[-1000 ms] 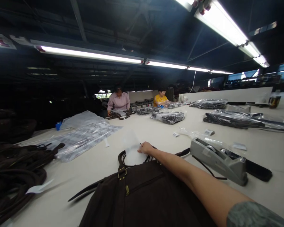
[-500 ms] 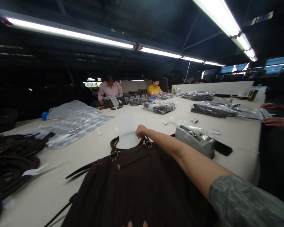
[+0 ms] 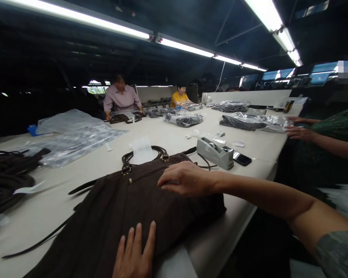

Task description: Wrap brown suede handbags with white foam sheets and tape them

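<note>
Dark brown cloth makes up the bag (image 3: 139,193), lying on the near part of the table (image 3: 150,135). The left hand (image 3: 135,253) rests on it, empty, fingers spread. The right hand (image 3: 187,179) is over its right side, fingers loosely curled, holding nothing visible. White paper (image 3: 142,150) lies at the handles (image 3: 159,150).

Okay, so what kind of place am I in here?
Probably a bag factory's packing area: a long worktable with a dark brown handbag in front of you, several plastic-wrapped items further back, and a tape dispenser.
</note>
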Demonstrator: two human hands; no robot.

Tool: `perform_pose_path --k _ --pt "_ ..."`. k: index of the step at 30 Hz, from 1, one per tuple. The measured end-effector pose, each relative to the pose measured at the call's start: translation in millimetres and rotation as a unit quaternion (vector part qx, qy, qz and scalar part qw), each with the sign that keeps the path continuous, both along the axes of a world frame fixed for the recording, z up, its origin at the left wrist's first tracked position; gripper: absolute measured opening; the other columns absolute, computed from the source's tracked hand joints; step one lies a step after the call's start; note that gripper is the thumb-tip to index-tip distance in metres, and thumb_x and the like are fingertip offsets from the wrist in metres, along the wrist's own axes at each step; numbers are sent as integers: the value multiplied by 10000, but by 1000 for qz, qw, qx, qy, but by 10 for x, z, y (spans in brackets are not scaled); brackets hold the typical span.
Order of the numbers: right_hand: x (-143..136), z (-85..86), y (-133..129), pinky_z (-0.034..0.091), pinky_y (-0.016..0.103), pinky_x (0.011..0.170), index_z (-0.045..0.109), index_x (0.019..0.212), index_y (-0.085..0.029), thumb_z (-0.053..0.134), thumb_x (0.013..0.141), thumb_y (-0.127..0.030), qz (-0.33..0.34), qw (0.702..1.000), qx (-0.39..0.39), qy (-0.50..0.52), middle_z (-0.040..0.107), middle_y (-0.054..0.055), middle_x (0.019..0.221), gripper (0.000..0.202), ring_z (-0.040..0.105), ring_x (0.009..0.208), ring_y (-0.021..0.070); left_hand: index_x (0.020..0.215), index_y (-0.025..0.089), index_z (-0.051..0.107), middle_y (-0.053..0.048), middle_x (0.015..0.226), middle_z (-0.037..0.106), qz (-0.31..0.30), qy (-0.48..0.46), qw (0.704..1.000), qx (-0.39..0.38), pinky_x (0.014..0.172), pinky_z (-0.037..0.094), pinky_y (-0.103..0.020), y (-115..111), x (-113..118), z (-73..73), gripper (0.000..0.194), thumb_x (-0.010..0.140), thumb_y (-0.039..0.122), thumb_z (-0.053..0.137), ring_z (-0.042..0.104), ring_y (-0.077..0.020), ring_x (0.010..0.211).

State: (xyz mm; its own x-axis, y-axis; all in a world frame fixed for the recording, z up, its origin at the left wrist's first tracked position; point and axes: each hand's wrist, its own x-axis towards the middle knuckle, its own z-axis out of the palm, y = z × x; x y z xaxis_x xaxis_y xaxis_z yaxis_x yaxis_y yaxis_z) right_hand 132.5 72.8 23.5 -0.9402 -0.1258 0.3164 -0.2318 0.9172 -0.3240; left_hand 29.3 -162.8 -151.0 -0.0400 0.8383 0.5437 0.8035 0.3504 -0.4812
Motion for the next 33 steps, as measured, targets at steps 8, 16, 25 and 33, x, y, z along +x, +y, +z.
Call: perform_pose_path --k 8,16,25,33 --pt "200 -953 280 453 348 908 664 1056 -128 524 928 -284 -174 982 66 44 675 117 1038 245 599 997 215 1483 160 87 -217 1273 567 16 -3 1000 4 946 487 -437 -9 55 3 778 786 -27 379 584 -304 1134" --pt "416 -1148 314 438 310 964 673 1094 -153 493 946 -310 -159 983 -48 83 689 88 1103 280 608 1059 184 1429 207 319 -194 1306 550 30 -45 998 -40 970 481 -446 -36 46 6 686 784 -26 332 559 -296 1174" --pt "1029 -1250 178 199 397 1142 394 1434 -214 532 894 -517 -81 994 67 27 465 85 1435 634 367 1360 184 1365 120 447 -226 1298 545 -16 -75 995 -67 980 466 -453 -55 72 193 638 771 -27 263 563 -320 1164" --pt "966 -1410 367 245 421 1103 348 1460 -233 550 905 -464 -62 986 147 53 461 96 1437 634 396 1333 222 1415 215 364 -104 1338 545 -24 -91 984 -148 1028 401 -559 -175 -167 589 697 741 39 359 525 -289 1218"
